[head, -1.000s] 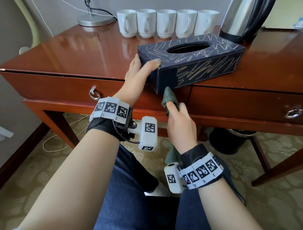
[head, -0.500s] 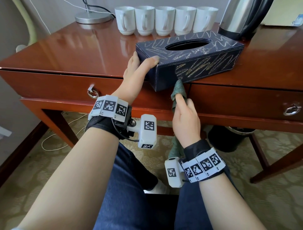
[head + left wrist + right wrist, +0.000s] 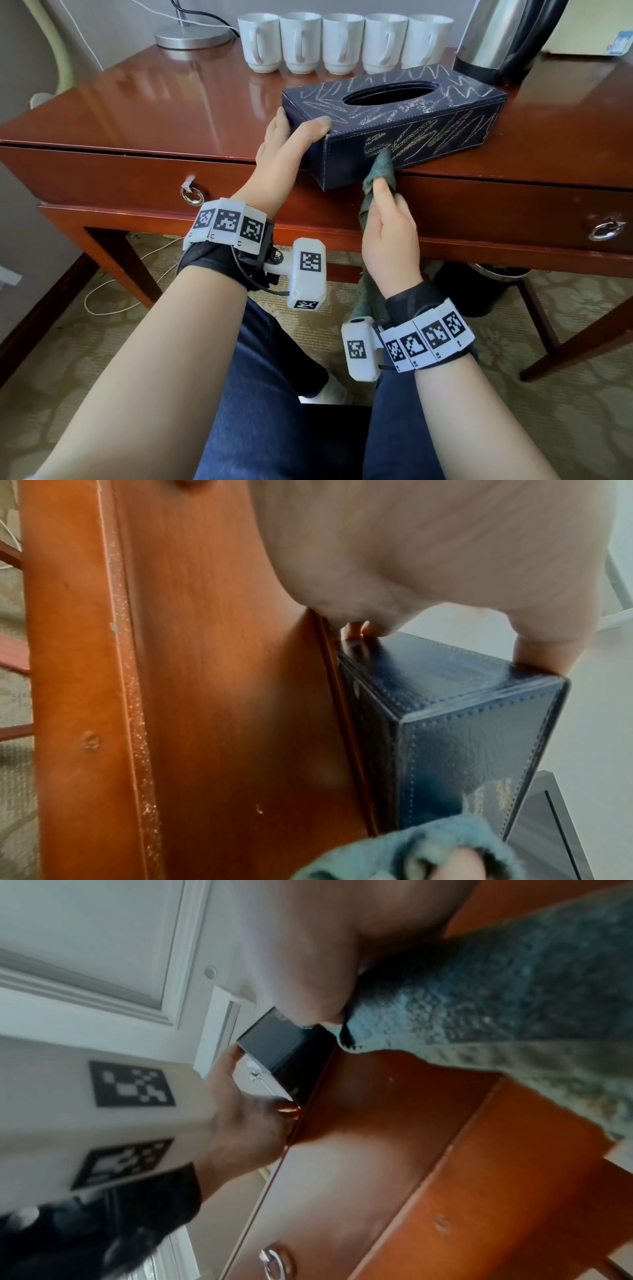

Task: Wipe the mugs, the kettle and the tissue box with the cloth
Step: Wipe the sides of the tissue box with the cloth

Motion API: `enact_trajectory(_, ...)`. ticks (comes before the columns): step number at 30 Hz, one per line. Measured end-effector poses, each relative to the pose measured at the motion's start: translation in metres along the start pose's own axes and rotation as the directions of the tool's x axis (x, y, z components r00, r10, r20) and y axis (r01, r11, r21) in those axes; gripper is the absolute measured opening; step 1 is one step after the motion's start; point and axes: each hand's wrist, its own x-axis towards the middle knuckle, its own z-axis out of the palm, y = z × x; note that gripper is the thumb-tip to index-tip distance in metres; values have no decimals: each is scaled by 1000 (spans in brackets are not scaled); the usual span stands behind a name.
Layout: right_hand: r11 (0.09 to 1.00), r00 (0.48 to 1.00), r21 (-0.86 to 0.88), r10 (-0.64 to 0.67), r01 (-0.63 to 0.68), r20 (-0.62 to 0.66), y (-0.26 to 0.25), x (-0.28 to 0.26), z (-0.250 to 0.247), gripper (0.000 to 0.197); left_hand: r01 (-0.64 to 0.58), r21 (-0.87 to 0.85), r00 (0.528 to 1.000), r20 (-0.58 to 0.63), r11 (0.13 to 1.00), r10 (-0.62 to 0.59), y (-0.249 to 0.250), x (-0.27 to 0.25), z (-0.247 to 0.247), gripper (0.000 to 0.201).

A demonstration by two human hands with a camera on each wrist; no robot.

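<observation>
A dark blue tissue box (image 3: 404,126) with gold scribbles lies on the wooden desk (image 3: 154,102), its near corner over the front edge. My left hand (image 3: 291,137) grips the box's left end, thumb on top, fingers behind. My right hand (image 3: 387,222) holds a green cloth (image 3: 380,171) and presses its tip against the box's front face. The cloth (image 3: 411,850) shows against the box (image 3: 445,723) in the left wrist view. Several white mugs (image 3: 342,42) stand in a row at the back. A steel kettle (image 3: 496,34) stands at the back right.
A lamp base (image 3: 191,37) with a cable sits at the back left. Two drawers with ring pulls (image 3: 191,195) (image 3: 604,229) face me. A dark bin (image 3: 479,287) stands under the desk on the patterned carpet. My knees are below the desk edge.
My right hand has carried the cloth rightwards and up along the box's front face. My left hand keeps its hold on the box's left end.
</observation>
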Motion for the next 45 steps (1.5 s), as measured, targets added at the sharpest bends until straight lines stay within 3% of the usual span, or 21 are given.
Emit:
enact_trajectory(5, 996, 996, 17, -91, 90, 21, -8, -2, 1, 43, 16, -14, 1000, 10, 1000, -16, 5, -3, -1, 48)
enact_trajectory(10, 1000, 1000, 7, -18, 18, -2, -1, -4, -3, 40, -9, -23, 1000, -9, 1000, 9, 1, -1, 1, 87)
enact_trajectory(14, 998, 999, 58, -37, 39, -28, -14, 9, -4, 44, -21, -12, 1000, -24, 1000, 21, -1, 2, -1, 84)
enact_trajectory(19, 994, 994, -5, -109, 109, -4, -12, -3, 1, 41, -19, -12, 1000, -17, 1000, 19, 0, -1, 0, 85)
enact_trajectory(22, 1000, 1000, 2, -15, 15, -12, -4, -4, -2, 40, -21, 1, 999, -32, 1000, 21, -3, 2, -2, 94)
enact_trajectory(25, 996, 998, 74, 50, -47, -33, -10, 10, -6, 42, -6, -18, 1000, -19, 1000, 6, -2, 2, -2, 90)
enact_trajectory(26, 995, 998, 93, 40, -36, -43, -13, 14, -6, 43, 3, -26, 1000, -11, 1000, -3, -2, 1, -1, 91)
enact_trajectory(29, 995, 996, 74, -66, 71, -64, -22, 14, -3, 43, 9, -45, 1000, -4, 999, -9, 1, -1, -1, 64)
enact_trajectory(32, 984, 984, -17, -177, 177, -8, -20, 2, 3, 40, -28, -27, 999, -22, 999, 27, -2, 2, -1, 65)
enact_trajectory(34, 983, 984, -59, -176, 176, 6, -13, -3, 5, 39, -25, -31, 999, -26, 999, 24, -3, 3, -1, 60)
enact_trajectory(40, 997, 998, 82, -13, 17, -61, -20, 13, -1, 42, -15, -46, 1000, -20, 999, 14, -8, 8, -2, 91)
enact_trajectory(42, 993, 996, 97, -61, 68, -72, -28, 14, 1, 43, -4, -50, 1000, -13, 999, 3, -8, 7, -1, 96)
enact_trajectory(45, 981, 980, 22, -191, 192, -46, -32, 7, 8, 41, -16, -68, 1000, -12, 998, 15, -7, 6, 0, 75)
